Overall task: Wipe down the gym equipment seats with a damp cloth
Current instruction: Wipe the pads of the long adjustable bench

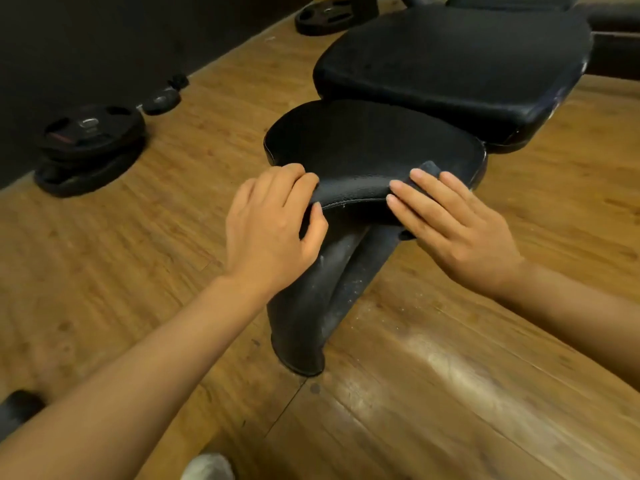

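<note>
From the head view, the left hand (273, 220) grips the near rim of the bench seat pad (374, 150), fingers curled over, thumb beneath. The right hand (446, 220) presses a dark cloth (427, 167) flat under straight, close-set fingers. Best to keep the pad steadied and wipe away from the fingertips toward the backrest pad (457, 71). Wood-plank floor (450, 393); weight plates (90, 140) well left.

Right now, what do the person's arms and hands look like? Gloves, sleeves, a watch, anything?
Both forearms are bare all the way to the picture's edge, with no sleeves in sight. The left hand and the right hand wear no gloves. No rings, watch, wristbands or markings show. The fingernails look short and plain.
</note>
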The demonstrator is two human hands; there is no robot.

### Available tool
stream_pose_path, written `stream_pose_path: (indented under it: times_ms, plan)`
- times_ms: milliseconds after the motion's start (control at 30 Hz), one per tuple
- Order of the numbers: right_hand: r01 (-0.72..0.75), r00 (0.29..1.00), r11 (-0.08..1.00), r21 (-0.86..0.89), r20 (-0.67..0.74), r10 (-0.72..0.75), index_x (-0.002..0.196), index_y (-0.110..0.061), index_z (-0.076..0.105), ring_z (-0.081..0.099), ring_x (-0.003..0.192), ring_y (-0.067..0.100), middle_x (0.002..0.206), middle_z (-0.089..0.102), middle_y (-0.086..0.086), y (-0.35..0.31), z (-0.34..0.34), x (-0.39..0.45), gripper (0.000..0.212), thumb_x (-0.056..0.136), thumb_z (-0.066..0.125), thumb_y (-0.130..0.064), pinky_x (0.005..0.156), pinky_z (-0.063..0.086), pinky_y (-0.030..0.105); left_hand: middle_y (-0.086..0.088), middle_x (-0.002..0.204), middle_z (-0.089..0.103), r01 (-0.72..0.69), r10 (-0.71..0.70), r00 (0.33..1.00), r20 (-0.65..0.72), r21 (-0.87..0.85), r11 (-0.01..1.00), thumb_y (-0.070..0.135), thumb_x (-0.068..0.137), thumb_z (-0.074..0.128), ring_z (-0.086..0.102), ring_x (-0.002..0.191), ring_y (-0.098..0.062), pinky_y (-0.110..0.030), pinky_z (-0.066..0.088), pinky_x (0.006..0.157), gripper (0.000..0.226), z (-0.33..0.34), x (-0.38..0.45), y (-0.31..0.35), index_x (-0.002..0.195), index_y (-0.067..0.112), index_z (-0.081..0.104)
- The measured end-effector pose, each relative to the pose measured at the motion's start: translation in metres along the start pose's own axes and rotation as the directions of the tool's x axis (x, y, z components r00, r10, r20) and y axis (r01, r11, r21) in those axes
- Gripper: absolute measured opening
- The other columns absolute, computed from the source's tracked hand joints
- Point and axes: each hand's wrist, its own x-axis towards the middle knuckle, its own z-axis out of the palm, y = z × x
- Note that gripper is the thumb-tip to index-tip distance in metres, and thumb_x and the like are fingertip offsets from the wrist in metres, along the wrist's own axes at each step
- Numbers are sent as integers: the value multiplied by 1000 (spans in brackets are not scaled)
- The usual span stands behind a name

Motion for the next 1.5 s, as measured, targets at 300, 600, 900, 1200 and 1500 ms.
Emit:
stream_pose_path:
  times_ms: [300, 600, 900, 1200, 1500]
  plan:
    - [-170, 985, 976, 134, 7, 171, 138, 1, 56, 55, 129, 39, 138, 58, 19, -21, 11, 48, 39, 101, 56, -13, 111, 40, 53, -8, 139, 61, -18, 12, 999, 35, 155, 988, 36, 104, 46, 57, 129, -25, -45, 49, 101, 44, 18, -3, 9, 136, 9, 61]
    - [-120, 982, 984, 131, 164, 97, 146, 1, 45, 41, 139, 41, 149, 46, 21, -12, 0, 47, 46, 106, 45, -22, 117, 31, 55, -5, 134, 65, 50, -41, 993, -108, 85, 995, 39, 104, 50, 61, 125, -22, -42, 50, 102, 41, 28, -11, 9, 129, 11, 66]
    - [173, 982, 976, 133, 56, -181, 147, -3, 40, 37, 142, 38, 151, 40, 19, 42, 4, 4, 49, 102, 46, -20, 119, 29, 54, -12, 133, 64, 226, -221, 974, -57, 104, 969, 33, 100, 49, 58, 127, -30, -52, 46, 103, 42, 29, -2, 39, 127, 5, 65]
    - [192, 964, 957, 217, -224, -142, 129, -1, 65, 57, 126, 39, 134, 61, 17, 26, 23, 16, 37, 92, 63, -5, 109, 42, 56, -8, 134, 64, 279, -254, 960, -121, 289, 916, 33, 101, 48, 57, 129, -25, -46, 42, 107, 39, 36, -2, 50, 125, 8, 66]
    - [455, 866, 822, 343, -386, -318, 137, -6, 58, 53, 131, 32, 139, 58, 14, 79, 43, 6, 38, 100, 59, -14, 113, 39, 48, -9, 158, 38, 554, -575, 814, 84, 186, 812, 33, 106, 33, 23, 151, -24, -46, 5, 124, 49, 40, 21, 127, 148, 10, 45]
